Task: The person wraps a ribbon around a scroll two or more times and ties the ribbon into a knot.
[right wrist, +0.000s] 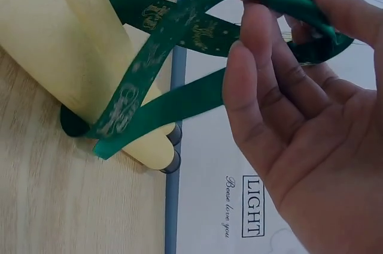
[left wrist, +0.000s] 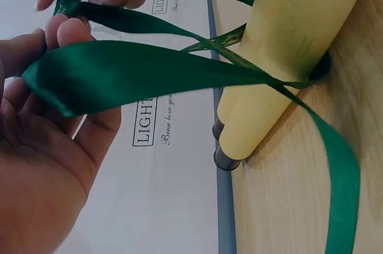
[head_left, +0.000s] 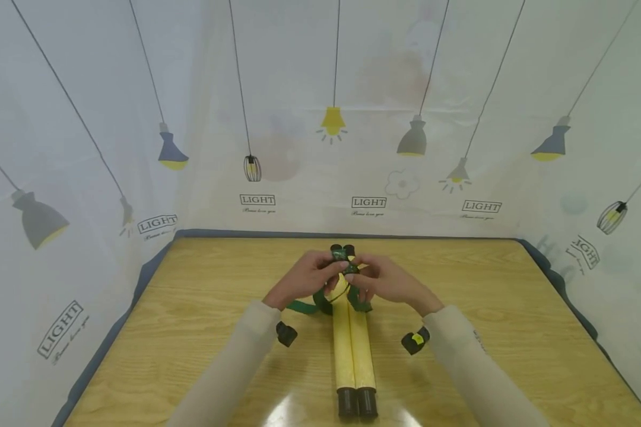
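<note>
Wood-grained table (head_left: 192,308) carries two pale yellow tubes (head_left: 344,350) side by side, their near black caps (head_left: 347,403) towards its near edge. Farther along, a green ribbon (left wrist: 137,77) passes round the tubes; above them the left hand (head_left: 314,274) and right hand (head_left: 383,277), fingers bent, each pinch part of it. Beyond the table's far edge stands a white backdrop (head_left: 299,71) printed with lamps.

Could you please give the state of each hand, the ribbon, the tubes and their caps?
Yellow tubes: lying side by side
Black caps: fitted on the tube ends
Green ribbon: looped above the tubes, running beneath them; knot unclear
Left hand: holding the ribbon
Right hand: holding the ribbon
</note>
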The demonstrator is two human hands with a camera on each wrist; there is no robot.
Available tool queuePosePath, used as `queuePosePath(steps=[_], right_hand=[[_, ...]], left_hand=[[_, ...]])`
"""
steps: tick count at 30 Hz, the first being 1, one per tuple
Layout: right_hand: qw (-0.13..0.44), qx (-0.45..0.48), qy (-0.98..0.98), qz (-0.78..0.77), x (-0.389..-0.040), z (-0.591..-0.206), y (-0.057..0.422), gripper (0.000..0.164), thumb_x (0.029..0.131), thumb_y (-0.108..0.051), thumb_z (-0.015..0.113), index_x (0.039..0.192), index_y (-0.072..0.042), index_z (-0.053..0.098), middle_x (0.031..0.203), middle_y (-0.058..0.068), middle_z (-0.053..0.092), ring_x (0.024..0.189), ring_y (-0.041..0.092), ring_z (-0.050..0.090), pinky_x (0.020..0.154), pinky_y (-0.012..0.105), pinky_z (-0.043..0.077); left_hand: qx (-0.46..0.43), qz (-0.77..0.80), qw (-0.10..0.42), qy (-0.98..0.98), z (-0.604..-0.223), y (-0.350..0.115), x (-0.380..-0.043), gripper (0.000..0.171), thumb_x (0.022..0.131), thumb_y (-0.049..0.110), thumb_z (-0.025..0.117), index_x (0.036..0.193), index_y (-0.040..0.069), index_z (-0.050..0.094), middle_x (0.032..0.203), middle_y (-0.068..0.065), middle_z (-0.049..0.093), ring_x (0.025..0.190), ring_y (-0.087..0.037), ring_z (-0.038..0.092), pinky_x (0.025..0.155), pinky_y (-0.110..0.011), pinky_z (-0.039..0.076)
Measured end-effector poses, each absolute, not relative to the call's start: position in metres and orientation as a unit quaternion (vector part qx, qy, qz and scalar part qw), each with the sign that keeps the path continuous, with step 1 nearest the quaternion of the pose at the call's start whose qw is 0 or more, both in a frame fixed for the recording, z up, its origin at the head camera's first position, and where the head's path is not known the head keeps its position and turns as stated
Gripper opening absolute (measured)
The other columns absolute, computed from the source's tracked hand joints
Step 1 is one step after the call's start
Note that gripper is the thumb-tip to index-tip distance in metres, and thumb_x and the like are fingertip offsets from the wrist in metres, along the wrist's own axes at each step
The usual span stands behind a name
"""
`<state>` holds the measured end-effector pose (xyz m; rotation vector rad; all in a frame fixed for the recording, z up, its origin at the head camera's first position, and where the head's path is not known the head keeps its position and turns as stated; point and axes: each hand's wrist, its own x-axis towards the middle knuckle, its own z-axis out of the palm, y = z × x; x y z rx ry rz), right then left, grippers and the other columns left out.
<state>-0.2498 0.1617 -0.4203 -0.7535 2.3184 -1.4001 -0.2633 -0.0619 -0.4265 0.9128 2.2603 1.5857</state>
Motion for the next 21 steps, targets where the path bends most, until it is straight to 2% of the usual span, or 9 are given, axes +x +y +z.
queuePosePath(steps=[3, 6, 8, 11, 14, 18, 21], right_hand=[[0.153, -0.264, 0.826, -0.474, -0.253, -0.422, 0.166, 0.034, 0.102, -0.038, 0.054, 0.108, -0.005, 0.058, 0.083, 0.018, 0.068, 0.073, 0.038, 0.065, 0.063, 0.041, 0.056], [0.115, -0.277, 0.851, -0.431, -0.255, -0.420, 0.173, 0.029, 0.102, -0.037, 0.055, 0.101, -0.009, 0.062, 0.082, 0.012, 0.067, 0.068, 0.027, 0.061, 0.060, 0.037, 0.054], [0.082, -0.283, 0.867, -0.402, -0.254, -0.418, 0.179, 0.024, 0.100, -0.036, 0.057, 0.099, -0.013, 0.065, 0.082, 0.004, 0.066, 0.068, 0.020, 0.057, 0.059, 0.034, 0.052], [0.026, -0.286, 0.883, -0.372, -0.254, -0.414, 0.188, 0.016, 0.098, -0.035, 0.061, 0.095, -0.021, 0.069, 0.083, -0.005, 0.063, 0.071, 0.017, 0.054, 0.062, 0.033, 0.050], [-0.012, -0.277, 0.891, -0.358, -0.254, -0.407, 0.196, 0.018, 0.096, -0.036, 0.064, 0.093, -0.020, 0.071, 0.085, -0.006, 0.062, 0.075, 0.016, 0.054, 0.067, 0.034, 0.049], [-0.021, -0.256, 0.896, -0.361, -0.247, -0.389, 0.204, 0.022, 0.093, -0.041, 0.066, 0.093, -0.020, 0.072, 0.084, -0.007, 0.064, 0.074, 0.016, 0.055, 0.068, 0.033, 0.049], [-0.007, -0.250, 0.889, -0.383, -0.237, -0.372, 0.205, 0.023, 0.091, -0.043, 0.069, 0.094, -0.020, 0.072, 0.080, -0.004, 0.064, 0.066, 0.016, 0.053, 0.060, 0.030, 0.045]], left_hand=[[0.310, 0.532, 0.107, 0.781, -0.427, -0.064, -0.264, 0.034, 0.104, 0.033, 0.052, 0.084, 0.008, 0.064, 0.062, -0.010, 0.057, 0.050, -0.025, 0.054, 0.047, -0.029, 0.044], [0.308, 0.525, 0.097, 0.788, -0.427, -0.066, -0.263, 0.035, 0.104, 0.032, 0.052, 0.081, 0.008, 0.062, 0.060, -0.010, 0.057, 0.049, -0.025, 0.053, 0.048, -0.029, 0.042], [0.303, 0.521, 0.090, 0.793, -0.427, -0.067, -0.263, 0.035, 0.104, 0.031, 0.052, 0.080, 0.008, 0.061, 0.060, -0.009, 0.057, 0.049, -0.024, 0.054, 0.048, -0.028, 0.042], [0.295, 0.519, 0.080, 0.798, -0.428, -0.069, -0.265, 0.036, 0.103, 0.032, 0.053, 0.078, 0.008, 0.061, 0.061, -0.008, 0.058, 0.048, -0.022, 0.055, 0.047, -0.027, 0.043], [0.290, 0.518, 0.070, 0.802, -0.428, -0.068, -0.265, 0.036, 0.103, 0.032, 0.053, 0.078, 0.008, 0.061, 0.061, -0.011, 0.059, 0.047, -0.021, 0.055, 0.046, -0.026, 0.042], [0.282, 0.514, 0.056, 0.809, -0.426, -0.066, -0.264, 0.037, 0.103, 0.033, 0.052, 0.078, 0.007, 0.060, 0.062, -0.012, 0.060, 0.047, -0.021, 0.056, 0.044, -0.027, 0.043], [0.281, 0.511, 0.049, 0.811, -0.424, -0.064, -0.264, 0.038, 0.103, 0.033, 0.052, 0.079, 0.005, 0.060, 0.062, -0.010, 0.061, 0.048, -0.022, 0.057, 0.044, -0.027, 0.044]])
